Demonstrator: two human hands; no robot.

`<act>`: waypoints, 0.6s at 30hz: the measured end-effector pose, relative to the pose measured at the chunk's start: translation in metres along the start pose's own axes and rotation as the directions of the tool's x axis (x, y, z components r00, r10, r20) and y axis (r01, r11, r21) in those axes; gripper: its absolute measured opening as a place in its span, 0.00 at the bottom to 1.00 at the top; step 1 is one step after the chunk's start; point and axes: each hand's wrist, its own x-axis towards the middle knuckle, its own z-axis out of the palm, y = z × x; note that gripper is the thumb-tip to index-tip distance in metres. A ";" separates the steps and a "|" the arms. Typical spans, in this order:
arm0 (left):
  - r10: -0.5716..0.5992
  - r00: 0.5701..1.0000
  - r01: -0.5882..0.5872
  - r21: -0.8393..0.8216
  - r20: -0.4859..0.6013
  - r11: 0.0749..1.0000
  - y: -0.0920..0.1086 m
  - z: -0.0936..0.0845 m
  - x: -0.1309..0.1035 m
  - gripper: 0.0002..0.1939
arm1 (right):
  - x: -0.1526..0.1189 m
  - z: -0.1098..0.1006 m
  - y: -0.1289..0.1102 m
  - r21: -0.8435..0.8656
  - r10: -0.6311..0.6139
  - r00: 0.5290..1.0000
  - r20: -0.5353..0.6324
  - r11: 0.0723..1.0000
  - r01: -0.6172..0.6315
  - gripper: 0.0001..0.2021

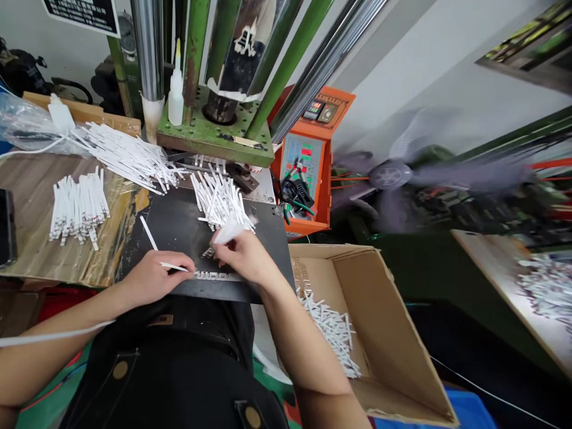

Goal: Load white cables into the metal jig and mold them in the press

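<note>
My left hand [156, 275] rests at the front of the dark work plate [174, 211], closed on a thin white strip [174, 267]. The strip points at the left end of a toothed metal strip [217, 276] along the plate's front. Over that metal strip, my right hand [245, 256] is closed around a blurred white object, apparently a small squeeze bottle [227, 231], held tilted. Just beyond it lies a heap of white strips [218, 196] with metal ends. One loose white strip [149, 232] lies left of centre on the plate.
Behind the plate stands a green press [214, 146] with a white bottle [176, 98] on its base. More white strips [79, 205] lie on the wooden board at left. An orange control box [308, 161], a cardboard box [379, 322] holding strips and a fan [391, 174] are at right.
</note>
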 end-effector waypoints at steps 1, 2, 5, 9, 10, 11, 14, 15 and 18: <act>0.010 1.000 -0.011 0.041 0.021 0.999 0.000 0.004 0.000 0.06 | -0.013 -0.003 0.002 0.067 -0.003 1.000 -0.023 0.998 0.004 0.03; 0.018 0.999 -0.021 0.090 0.035 0.996 -0.001 0.007 0.000 0.06 | -0.025 -0.006 0.003 0.122 -0.007 0.999 -0.045 0.992 0.012 0.05; 0.046 0.996 -0.065 0.252 0.081 0.966 0.003 0.008 0.000 0.05 | -0.053 -0.009 0.006 0.148 -0.036 0.991 -0.129 0.987 0.055 0.06; 0.096 0.967 -0.200 0.467 0.238 0.861 0.018 0.008 0.003 0.05 | -0.060 -0.008 0.006 -0.056 -0.204 0.964 -0.174 0.979 0.197 0.05; 0.097 0.961 -0.221 0.509 0.260 0.832 0.021 0.009 0.004 0.05 | -0.058 -0.008 0.005 -0.106 -0.253 0.954 -0.161 0.965 0.238 0.05; 0.095 0.958 -0.232 0.542 0.270 0.808 0.024 0.010 0.005 0.05 | -0.057 -0.008 0.003 -0.149 -0.300 0.943 -0.147 0.949 0.279 0.06; 0.072 0.962 -0.212 0.559 0.262 0.802 0.022 0.012 0.005 0.04 | -0.056 -0.006 -0.006 -0.238 -0.403 0.910 -0.095 0.897 0.373 0.07; 0.069 0.965 -0.197 0.529 0.251 0.825 0.019 0.012 0.004 0.03 | -0.057 -0.004 -0.009 -0.260 -0.421 0.904 -0.070 0.883 0.391 0.07; 0.091 0.977 -0.163 0.402 0.192 0.901 0.007 0.013 -0.001 0.03 | -0.063 0.007 -0.017 -0.343 -0.412 0.911 0.034 0.851 0.398 0.09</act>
